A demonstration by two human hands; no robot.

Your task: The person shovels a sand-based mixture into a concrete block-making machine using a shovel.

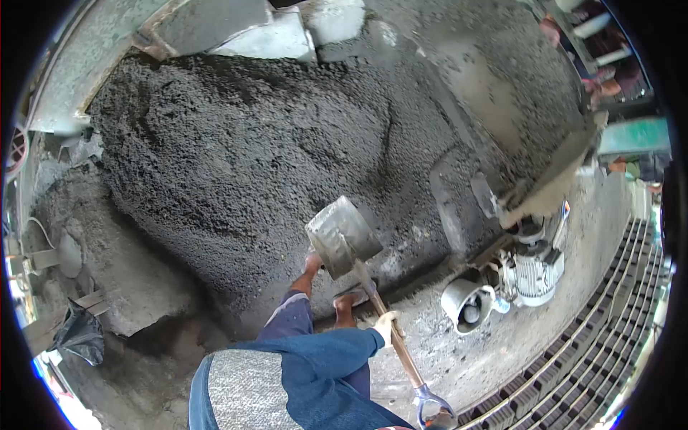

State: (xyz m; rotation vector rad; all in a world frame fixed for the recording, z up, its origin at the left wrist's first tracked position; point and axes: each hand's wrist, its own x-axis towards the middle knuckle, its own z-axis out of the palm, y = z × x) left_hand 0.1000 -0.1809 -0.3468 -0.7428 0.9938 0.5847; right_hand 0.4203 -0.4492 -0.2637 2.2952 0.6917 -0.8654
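Note:
A shovel (405, 358) slants across the front of my body, its wide grey metal blade (342, 236) over the near edge of a heap of dark grey, gravelly material (251, 158). No load shows on the blade. In a whitish glove, my left hand (388, 329) is closed round the wooden shaft at mid-length. The shovel's blue D-shaped handle (424, 398) lies near the bottom edge. My right sleeve (351, 405) runs toward it, but the right hand is at the frame's edge and its fingers cannot be made out. My feet stand beside the blade, partly hidden by it.
To the right are an electric motor (534, 276) and a round metal housing (466, 306). Rows of dark bricks (573, 344) line the right side. A belt-like chute (552, 179) rises behind the motor. Concrete slabs (269, 41) border the heap's far side. A black bag (77, 335) lies left.

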